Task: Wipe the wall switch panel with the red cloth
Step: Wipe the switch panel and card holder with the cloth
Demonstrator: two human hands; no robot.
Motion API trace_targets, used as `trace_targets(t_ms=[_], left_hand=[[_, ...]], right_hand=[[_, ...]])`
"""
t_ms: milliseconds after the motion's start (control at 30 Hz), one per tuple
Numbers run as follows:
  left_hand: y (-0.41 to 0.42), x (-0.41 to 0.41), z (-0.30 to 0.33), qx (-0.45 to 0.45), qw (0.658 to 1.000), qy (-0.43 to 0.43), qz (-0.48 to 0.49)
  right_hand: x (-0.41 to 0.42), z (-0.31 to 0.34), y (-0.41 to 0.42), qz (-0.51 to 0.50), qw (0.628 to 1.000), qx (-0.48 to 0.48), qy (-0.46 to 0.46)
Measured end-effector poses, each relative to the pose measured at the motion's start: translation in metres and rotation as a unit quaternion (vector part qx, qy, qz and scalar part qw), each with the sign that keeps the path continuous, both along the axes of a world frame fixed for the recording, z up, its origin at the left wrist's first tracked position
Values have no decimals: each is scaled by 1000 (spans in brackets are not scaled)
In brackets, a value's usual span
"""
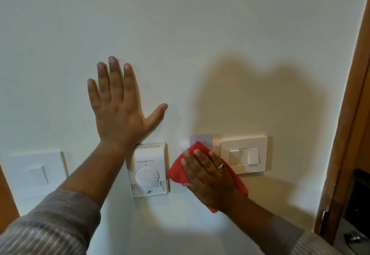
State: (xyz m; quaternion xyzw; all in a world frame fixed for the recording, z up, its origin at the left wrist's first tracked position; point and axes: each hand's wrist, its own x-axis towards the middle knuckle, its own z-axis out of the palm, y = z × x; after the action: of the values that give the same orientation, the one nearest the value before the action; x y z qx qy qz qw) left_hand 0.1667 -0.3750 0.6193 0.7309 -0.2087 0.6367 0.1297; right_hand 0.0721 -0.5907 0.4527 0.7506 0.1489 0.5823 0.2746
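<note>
My right hand (pixel 208 172), with a ring on one finger, presses the red cloth (pixel 177 171) flat against the wall over a card-holder panel (pixel 201 139), most of which is hidden beneath it. Just right of the cloth sits the cream wall switch panel (pixel 244 154) with its rocker switches, and the cloth's lower edge overlaps its left side. My left hand (pixel 120 106) rests flat on the bare wall above the thermostat, fingers spread, holding nothing.
A white dial thermostat (pixel 149 171) hangs between my two arms. A second white switch plate (pixel 37 172) is on the far left. A wooden door frame (pixel 348 114) runs down the right edge, with a dark opening beside it.
</note>
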Motion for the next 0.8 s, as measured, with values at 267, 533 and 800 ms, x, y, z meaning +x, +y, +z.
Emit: trace_targets(t_ms=[267, 533, 800], left_hand=[[1, -2, 1, 3, 1000, 8, 2], [2, -2, 1, 5, 1000, -1, -3], [1, 1, -1, 3, 1000, -8, -6]], right_hand=[[-21, 0, -30, -19, 1000, 0, 19], [-16, -1, -21, -9, 994, -87, 71], [-30, -10, -5, 61, 984, 149, 75]])
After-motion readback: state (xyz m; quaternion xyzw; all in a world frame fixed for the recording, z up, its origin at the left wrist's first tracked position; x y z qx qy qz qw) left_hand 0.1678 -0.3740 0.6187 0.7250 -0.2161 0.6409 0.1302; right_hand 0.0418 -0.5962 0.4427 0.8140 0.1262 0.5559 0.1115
